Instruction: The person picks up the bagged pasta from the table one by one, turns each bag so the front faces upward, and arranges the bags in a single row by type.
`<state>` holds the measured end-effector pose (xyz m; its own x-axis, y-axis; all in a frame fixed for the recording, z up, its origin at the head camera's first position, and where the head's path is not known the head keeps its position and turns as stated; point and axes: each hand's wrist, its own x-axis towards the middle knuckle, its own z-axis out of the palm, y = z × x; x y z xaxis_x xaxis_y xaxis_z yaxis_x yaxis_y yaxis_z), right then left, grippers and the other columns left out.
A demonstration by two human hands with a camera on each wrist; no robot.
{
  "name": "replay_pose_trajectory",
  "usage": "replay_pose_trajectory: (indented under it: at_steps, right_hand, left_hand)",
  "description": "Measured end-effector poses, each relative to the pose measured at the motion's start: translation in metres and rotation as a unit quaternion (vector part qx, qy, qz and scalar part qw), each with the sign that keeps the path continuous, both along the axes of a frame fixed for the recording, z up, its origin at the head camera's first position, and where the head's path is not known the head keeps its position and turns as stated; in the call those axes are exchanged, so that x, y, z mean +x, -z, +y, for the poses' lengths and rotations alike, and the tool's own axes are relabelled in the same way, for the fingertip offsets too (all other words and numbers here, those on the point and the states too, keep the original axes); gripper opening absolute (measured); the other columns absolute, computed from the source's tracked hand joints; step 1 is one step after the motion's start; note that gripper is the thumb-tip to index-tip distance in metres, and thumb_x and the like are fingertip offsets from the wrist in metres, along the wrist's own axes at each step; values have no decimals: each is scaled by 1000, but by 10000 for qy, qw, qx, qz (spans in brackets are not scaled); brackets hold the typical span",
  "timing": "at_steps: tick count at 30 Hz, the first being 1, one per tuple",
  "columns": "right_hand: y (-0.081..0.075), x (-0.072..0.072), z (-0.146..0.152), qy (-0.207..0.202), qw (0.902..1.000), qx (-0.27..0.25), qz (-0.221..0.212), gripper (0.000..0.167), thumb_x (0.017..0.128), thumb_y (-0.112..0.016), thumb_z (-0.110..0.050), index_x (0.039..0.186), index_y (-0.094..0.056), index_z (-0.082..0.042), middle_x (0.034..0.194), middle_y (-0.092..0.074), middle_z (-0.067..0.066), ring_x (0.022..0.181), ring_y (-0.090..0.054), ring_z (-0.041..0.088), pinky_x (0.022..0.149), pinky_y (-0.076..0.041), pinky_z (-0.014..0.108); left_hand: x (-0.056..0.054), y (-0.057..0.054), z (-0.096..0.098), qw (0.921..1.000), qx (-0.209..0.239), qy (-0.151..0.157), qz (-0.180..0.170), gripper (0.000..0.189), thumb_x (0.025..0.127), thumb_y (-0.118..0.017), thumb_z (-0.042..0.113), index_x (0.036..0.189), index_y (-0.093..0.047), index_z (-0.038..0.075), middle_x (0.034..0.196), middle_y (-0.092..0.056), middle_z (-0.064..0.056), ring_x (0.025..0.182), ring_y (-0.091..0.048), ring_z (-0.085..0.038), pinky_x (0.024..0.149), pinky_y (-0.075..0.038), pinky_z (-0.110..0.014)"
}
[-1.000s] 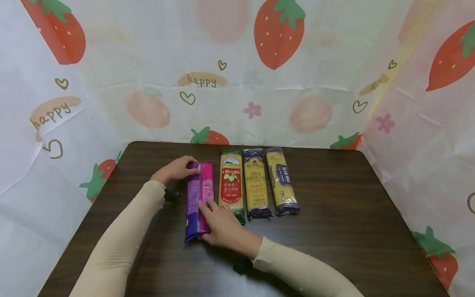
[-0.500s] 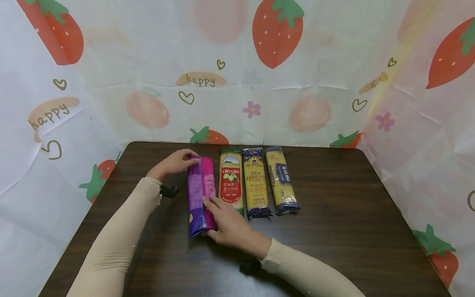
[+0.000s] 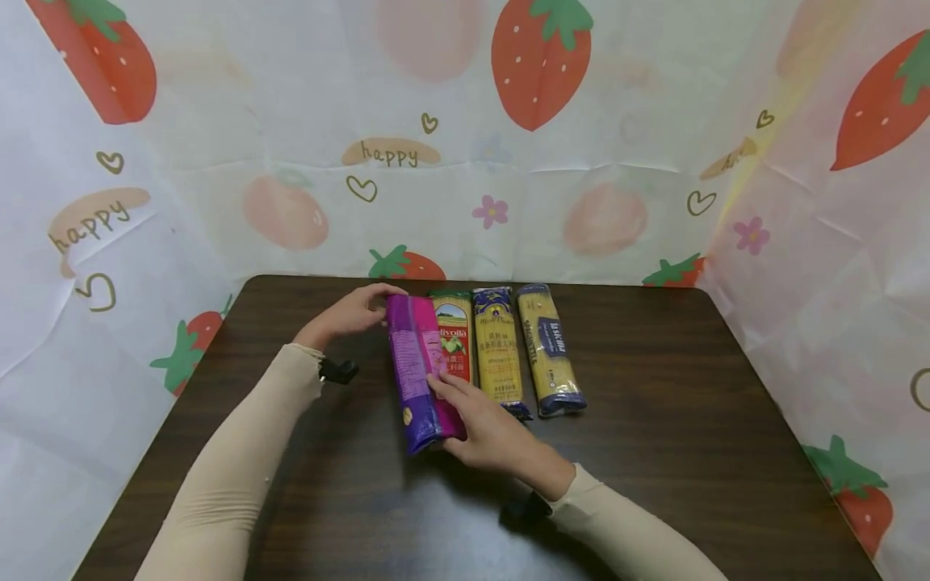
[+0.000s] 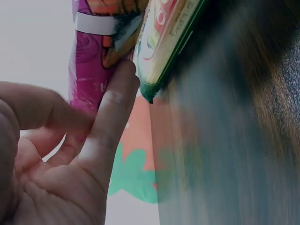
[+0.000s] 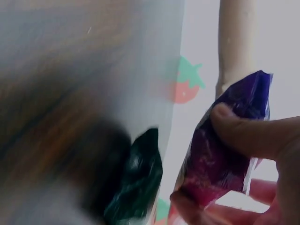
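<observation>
A pink-and-purple spaghetti packet (image 3: 417, 375) is held up off the table between both hands, overlapping a red-labelled Olivoila spaghetti packet (image 3: 454, 335) in the head view. My left hand (image 3: 345, 316) pinches its far end; the left wrist view shows fingers against the purple wrapper (image 4: 88, 61). At the near end, my right hand (image 3: 497, 436) grips the packet, with the thumb on the dark purple wrapper (image 5: 220, 161) in the right wrist view and fingers under the other side. The Olivoila packet's green end (image 5: 138, 180) lies below it there.
Right of the Olivoila packet lie a yellow spaghetti packet with blue ends (image 3: 500, 347) and another with a dark blue label (image 3: 550, 351), slightly slanted. All rest on a dark wooden table (image 3: 654, 452). A strawberry-printed white cloth (image 3: 436, 210) encloses the back and sides.
Both hands have lifted the pink-and-purple packet and carried it rightward and slightly away, so that it now overlaps the Olivoila packet. The other packets lie as before.
</observation>
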<state>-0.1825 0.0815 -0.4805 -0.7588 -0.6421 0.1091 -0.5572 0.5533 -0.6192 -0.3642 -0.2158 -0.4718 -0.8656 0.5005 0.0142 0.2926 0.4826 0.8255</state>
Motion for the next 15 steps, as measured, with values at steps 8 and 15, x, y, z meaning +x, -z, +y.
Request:
replay_pose_trajectory:
  at_steps: [8,15]
  right_hand:
    - [5,-4,24,-187,9981,-515,-281,91,94,-85,-10,170,-34,-12,174,-30,14,157,-36,35,122,-40,54]
    - [9,-10,35,-414,9934,-1034,-279,104,93,-86,-9,174,-19,-14,169,-38,16,149,-47,30,120,-44,51]
  left_hand:
    - [1,3,4,9986,125,506,-35,53,104,-58,-13,155,-47,-4,147,-47,-32,128,-61,-52,96,-58,-45]
    - [1,3,8,9981,393,411,-244,61,103,-64,-11,159,-41,-3,154,-42,-32,132,-59,-55,102,-58,-49]
